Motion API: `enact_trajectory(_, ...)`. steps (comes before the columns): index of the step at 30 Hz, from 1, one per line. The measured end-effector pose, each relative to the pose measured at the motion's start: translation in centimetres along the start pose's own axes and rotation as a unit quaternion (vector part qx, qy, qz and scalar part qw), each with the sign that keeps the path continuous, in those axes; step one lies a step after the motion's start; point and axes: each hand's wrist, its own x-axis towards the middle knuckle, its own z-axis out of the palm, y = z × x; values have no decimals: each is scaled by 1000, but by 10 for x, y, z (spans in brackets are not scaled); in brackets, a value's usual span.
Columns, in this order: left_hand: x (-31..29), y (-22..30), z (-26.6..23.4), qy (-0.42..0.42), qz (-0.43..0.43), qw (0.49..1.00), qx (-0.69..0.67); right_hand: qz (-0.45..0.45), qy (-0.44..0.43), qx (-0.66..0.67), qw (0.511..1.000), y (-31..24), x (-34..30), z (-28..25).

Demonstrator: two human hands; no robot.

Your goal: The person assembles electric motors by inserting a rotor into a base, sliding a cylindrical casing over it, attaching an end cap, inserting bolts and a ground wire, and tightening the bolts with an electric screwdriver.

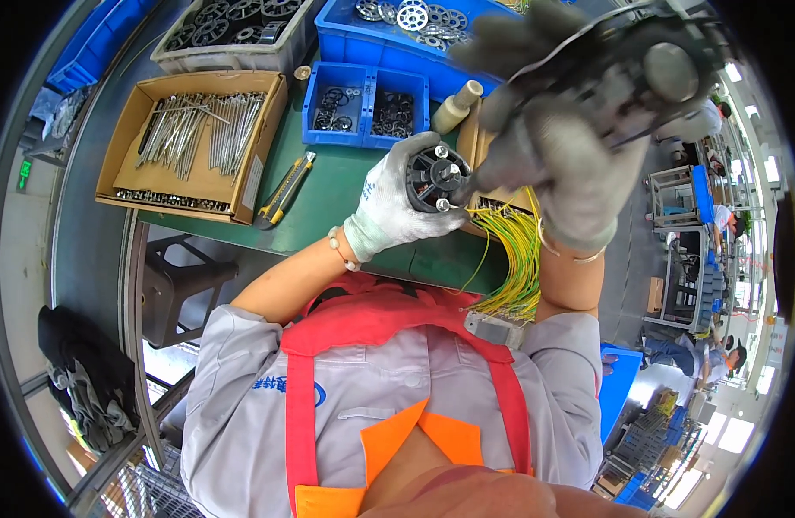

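Note:
In a white glove with grey palm, my left hand (397,194) grips a round black motor part (435,179), with its shaft and bolt ends facing up. My right hand (570,164), gloved too, is smeared by motion just right of the part; its fingers are too blurred to read. Beyond it, at the upper right, is a large blurred black object (622,78) with a round silvery disc; its kind I cannot make out. Dark gloved fingers (518,43) show beside that object, and whose they are is unclear. A bundle of yellow-green wires (514,250) hangs over the bench's near edge.
On the green bench (281,173) stands a cardboard box (242,186) of long metal bolts, beside a yellow utility knife (287,190). Behind are a blue divided bin (337,134) of small rings, a blue crate (354,47) and a grey crate (233,60) of round metal parts. A pale bottle (454,110) stands nearby.

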Motion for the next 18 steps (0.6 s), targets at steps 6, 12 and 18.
enact_trajectory(6,0,3,2,-15,-23,996,-86,27,-67,-29,997,36,23,-26)
enact_trajectory(12,1,2,7,-10,9,996,-89,641,-157,653,371,91,70,-37)
enact_trajectory(18,3,6,8,-31,8,997,-74,739,-147,658,-9,87,65,-45)
